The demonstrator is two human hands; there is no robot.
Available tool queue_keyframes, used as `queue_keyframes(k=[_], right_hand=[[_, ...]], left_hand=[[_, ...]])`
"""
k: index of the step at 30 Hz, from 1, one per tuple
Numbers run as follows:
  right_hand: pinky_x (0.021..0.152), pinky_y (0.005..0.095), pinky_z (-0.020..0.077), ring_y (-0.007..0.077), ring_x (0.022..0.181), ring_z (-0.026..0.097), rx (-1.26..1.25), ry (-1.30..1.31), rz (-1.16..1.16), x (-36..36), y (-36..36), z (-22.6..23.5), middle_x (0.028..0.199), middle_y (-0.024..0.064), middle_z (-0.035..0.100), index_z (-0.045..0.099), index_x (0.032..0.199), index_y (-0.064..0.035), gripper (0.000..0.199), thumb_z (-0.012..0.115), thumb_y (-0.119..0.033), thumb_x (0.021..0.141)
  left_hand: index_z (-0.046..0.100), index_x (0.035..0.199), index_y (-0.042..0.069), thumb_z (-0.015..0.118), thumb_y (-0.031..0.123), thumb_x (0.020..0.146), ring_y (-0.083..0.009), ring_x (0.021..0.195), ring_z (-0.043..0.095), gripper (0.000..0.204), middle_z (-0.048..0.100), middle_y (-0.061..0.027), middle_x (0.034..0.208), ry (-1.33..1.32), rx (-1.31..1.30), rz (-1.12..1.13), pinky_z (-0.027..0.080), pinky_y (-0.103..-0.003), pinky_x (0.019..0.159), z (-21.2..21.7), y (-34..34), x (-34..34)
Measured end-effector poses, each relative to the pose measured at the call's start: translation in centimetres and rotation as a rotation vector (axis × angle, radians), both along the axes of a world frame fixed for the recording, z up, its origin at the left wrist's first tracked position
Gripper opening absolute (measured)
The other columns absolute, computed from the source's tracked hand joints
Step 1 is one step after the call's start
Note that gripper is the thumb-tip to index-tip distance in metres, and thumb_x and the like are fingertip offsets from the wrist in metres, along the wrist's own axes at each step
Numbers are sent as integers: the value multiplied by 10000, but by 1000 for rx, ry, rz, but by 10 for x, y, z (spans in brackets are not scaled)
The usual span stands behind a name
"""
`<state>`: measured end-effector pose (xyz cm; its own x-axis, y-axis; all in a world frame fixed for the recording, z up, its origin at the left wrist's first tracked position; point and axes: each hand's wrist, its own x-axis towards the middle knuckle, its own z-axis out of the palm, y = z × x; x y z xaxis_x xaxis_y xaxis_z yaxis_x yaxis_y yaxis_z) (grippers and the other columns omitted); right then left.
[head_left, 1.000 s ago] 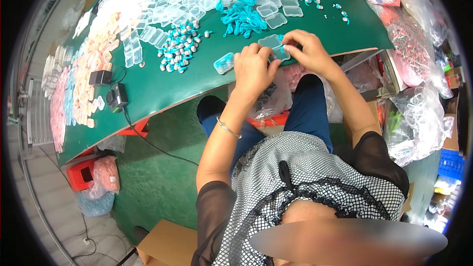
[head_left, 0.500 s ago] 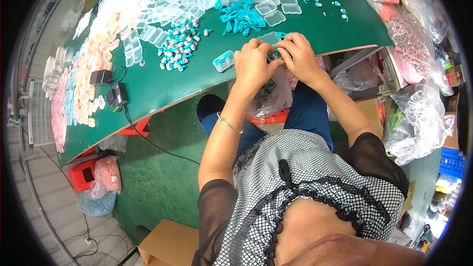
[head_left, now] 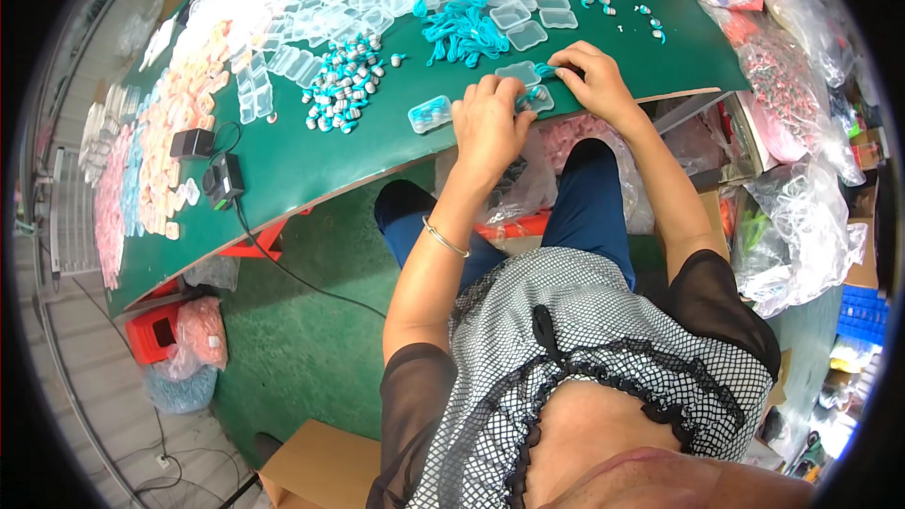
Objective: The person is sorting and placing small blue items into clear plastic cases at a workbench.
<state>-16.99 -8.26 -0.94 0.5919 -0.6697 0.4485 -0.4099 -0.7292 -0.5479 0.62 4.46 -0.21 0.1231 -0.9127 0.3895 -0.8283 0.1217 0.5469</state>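
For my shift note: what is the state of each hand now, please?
Left hand: curled at the clear box; grip cannot be told.
Right hand: closed, pinching teal cord.

From here, there's bare table [head_left: 679, 61] right of the right hand [head_left: 594, 80] — easy passage — while beyond the left hand [head_left: 486, 123] cords [head_left: 464, 38] (quite a heap) block.

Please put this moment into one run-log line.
left hand: at open clear case | right hand: at teal piece | nearby: teal cord bundle, striped-piece pile
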Motion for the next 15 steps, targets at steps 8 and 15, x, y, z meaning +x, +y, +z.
queue_keyframes(k=[8,15], right_hand=[[807,359,452,241,863,615,-166,48,121,12,34,25,916,62,627,661,977,-52,187,665,-25,792],[831,389,426,235,895,605,-312,137,143,13,39,20,899,29,621,686,918,-100,126,675,-96,792]], left_hand=[[539,1227,133,798,199,719,-288,954,605,574,643,-66,996,28,2,36,420,-445,747,3,2,-2],[678,1055,106,782,196,738,-277,946,609,346,643,-72,1026,-85,-121,8,423,-432,751,-5,6,-2]])
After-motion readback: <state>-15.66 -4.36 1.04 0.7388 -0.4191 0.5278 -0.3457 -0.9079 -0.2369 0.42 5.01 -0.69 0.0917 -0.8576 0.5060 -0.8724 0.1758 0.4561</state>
